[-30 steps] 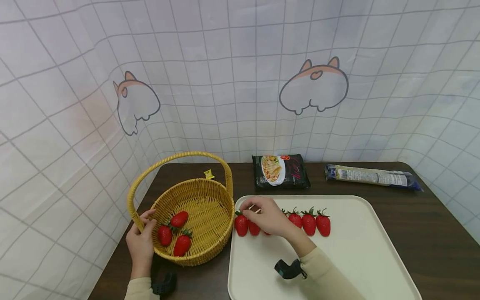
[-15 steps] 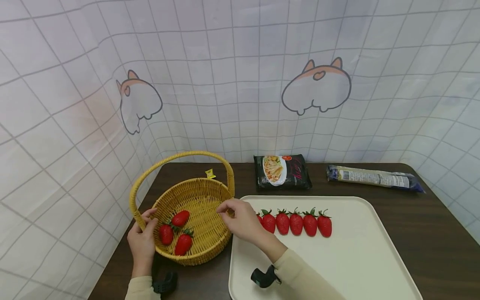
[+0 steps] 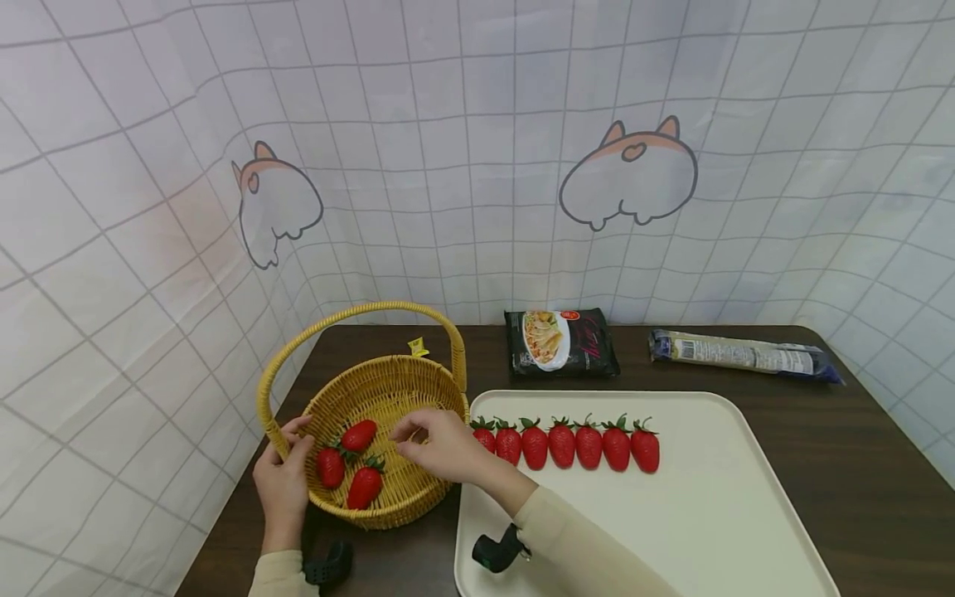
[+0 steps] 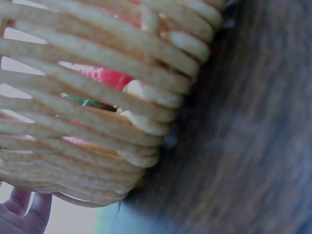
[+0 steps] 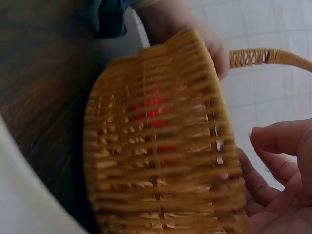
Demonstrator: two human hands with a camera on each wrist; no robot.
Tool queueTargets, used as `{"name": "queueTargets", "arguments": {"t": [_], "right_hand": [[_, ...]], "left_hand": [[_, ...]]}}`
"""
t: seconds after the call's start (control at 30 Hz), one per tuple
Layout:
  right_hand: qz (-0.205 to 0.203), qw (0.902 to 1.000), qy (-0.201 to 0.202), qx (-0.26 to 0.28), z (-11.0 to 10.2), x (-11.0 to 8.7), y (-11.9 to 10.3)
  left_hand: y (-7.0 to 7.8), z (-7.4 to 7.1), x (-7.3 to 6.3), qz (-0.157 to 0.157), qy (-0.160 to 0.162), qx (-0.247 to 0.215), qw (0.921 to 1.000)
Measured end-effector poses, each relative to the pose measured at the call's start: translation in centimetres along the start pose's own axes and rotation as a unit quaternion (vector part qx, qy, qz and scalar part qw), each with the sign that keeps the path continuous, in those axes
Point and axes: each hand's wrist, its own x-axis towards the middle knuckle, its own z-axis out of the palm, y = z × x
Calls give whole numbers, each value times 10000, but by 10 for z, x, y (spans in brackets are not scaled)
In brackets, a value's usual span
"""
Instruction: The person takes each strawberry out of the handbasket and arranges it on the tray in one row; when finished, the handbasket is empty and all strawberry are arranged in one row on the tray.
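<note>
The yellow wicker basket stands on the left of the table, with three red strawberries lying in its left half. My left hand grips the basket's rim at the left, by the foot of the arched handle. Over the right part of the basket is my right hand, its fingers loosely bent. Thumb and fingers stand apart with nothing between them in the right wrist view. Strawberries show red through the weave there. Beside the basket, a row of several strawberries lies along the back of the white tray.
Behind the tray lie a black noodle packet and a long clear-and-blue package. A small yellow wrapper is behind the basket. The dark table ends at a white gridded curtain.
My right hand has moved left from the row's left end to over the basket, uncovering the strawberries on the tray. The left hand keeps its grip on the basket.
</note>
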Motion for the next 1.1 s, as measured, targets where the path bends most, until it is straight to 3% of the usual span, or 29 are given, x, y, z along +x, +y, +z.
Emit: {"name": "queueTargets", "arguments": {"t": [0.17,0.6,0.83,1.1], "right_hand": [[210,9991,-283,227,10,12,-2],[750,9907,-1095,-294,18,33,7],[773,9718,-2088,-776,26,38,10],[412,9518,-2979,-606,27,44,14]], "left_hand": [[-2,-1,1,41,-27,-41,10000],[-3,1,3,106,-71,68,9999],[-1,-2,3,177,-91,35,9998],[-4,-1,3,91,-36,50,9999]]}}
